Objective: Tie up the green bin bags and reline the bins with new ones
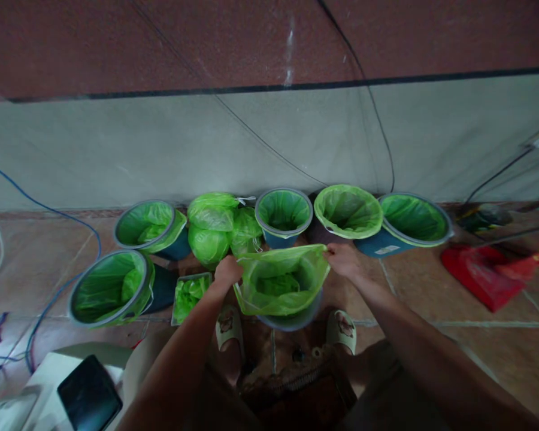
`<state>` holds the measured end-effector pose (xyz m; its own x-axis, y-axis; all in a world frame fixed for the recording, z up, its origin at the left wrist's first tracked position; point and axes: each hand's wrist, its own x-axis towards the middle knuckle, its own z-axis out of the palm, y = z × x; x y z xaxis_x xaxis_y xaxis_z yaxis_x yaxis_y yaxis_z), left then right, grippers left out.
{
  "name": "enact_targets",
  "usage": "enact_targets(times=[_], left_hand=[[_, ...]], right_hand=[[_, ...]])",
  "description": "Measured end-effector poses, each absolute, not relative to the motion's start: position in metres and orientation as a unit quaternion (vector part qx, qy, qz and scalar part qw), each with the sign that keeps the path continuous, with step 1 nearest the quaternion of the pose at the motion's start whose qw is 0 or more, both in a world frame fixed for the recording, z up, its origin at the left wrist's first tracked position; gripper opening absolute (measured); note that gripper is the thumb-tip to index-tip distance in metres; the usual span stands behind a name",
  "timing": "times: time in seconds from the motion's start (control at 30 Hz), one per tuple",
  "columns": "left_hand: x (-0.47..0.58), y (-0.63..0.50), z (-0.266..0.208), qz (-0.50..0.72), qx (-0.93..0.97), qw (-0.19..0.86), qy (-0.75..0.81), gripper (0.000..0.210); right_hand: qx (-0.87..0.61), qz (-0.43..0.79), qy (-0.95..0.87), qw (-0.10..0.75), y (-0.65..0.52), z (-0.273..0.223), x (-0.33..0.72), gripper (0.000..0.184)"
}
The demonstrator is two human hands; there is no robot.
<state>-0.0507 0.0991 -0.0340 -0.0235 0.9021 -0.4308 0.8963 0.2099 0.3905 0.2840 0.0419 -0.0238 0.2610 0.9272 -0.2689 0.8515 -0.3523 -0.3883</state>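
Observation:
A green plastic bag (256, 306) is stretched open between my two hands, over a grey bin (291, 321) that stands between my feet. My left hand (229, 270) is closed on the bag's left edge. At the opposite edge my right hand (342, 260) grips the bag near its upper right corner. More crumpled green plastic lies inside the bag or bin. Close to my left forearm is a small rectangular container (191, 296) with green plastic in it. Behind the bag stands a blue bin (284, 239) with a grey rim and a green liner.
Along the wall stand more lined bins (348, 209), (413, 221) and tied green bags (211, 227). Two lined bins (110, 287) are at left. A red dustpan (480, 275) lies right. A blue cable (49, 299) crosses the floor; a phone (90, 393) rests lower left.

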Motion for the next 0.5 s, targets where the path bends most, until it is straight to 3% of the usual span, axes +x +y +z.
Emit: enact_targets(times=[0.17,0.3,0.5], left_hand=[[-0.048,0.096,-0.024,-0.060,0.659,0.219,0.717,0.018],[-0.041,0.095,-0.018,-0.078,0.678,0.218,0.698,0.022],[-0.033,0.098,-0.009,-0.036,0.716,0.229,0.658,0.025]], right_hand=[[-0.817,0.182,-0.538,0.098,0.038,-0.021,0.292,0.020],[-0.835,0.168,-0.512,0.113,0.038,-0.019,0.292,0.021],[-0.798,0.260,-0.532,0.111,0.032,-0.012,0.291,0.013]])
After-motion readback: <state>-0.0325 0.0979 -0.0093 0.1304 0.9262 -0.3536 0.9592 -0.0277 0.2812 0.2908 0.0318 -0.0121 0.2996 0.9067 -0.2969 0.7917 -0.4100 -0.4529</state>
